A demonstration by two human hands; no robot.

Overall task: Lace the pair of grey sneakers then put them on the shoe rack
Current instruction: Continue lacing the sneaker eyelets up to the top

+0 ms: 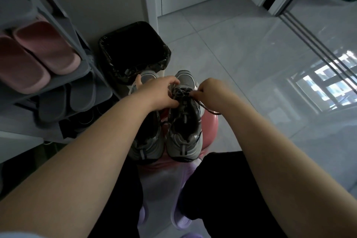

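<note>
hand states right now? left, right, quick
Left hand: fingers curled on the lace over the grey sneaker.
Right hand: pinching the lace, loose end trailing out.

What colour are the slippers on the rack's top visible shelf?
Pink slippers, clearest in the head view.

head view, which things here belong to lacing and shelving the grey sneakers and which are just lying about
In the job: grey sneakers, lace, left hand, right hand, shoe rack.
Lying about: pink slippers, grey slippers, bin.
</note>
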